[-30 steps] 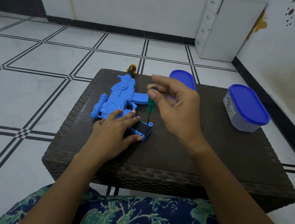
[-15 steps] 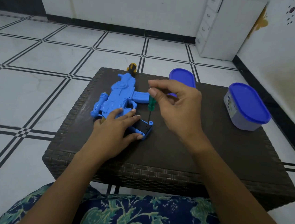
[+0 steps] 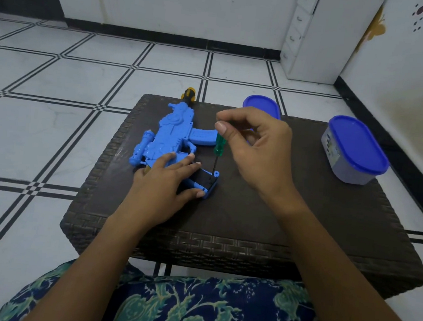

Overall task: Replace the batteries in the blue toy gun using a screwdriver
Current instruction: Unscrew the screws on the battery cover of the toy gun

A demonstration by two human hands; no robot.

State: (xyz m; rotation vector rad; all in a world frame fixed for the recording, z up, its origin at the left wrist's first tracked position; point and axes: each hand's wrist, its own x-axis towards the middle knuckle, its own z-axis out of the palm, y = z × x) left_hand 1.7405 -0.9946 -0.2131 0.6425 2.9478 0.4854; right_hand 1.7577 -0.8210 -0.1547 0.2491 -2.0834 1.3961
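The blue toy gun (image 3: 174, 131) lies flat on the dark woven table (image 3: 302, 219), its yellow-and-black muzzle pointing away from me. My left hand (image 3: 165, 182) presses flat on the gun's stock end, fingers spread over it. The dark battery compartment (image 3: 207, 179) shows beside those fingers. A green-handled screwdriver (image 3: 219, 145) stands upright with its tip at a corner of the compartment. My right hand (image 3: 257, 149) pinches the top of its handle between thumb and fingers.
A grey tub with a blue lid (image 3: 354, 149) stands at the table's right side. Another blue lid (image 3: 261, 105) lies at the far edge behind my right hand. A white drawer cabinet (image 3: 318, 34) stands against the far wall. Tiled floor surrounds the table.
My right hand's fingers have shifted around the screwdriver handle, as in a twisting motion. The screwdriver stays upright on the same spot. The left hand has not moved.
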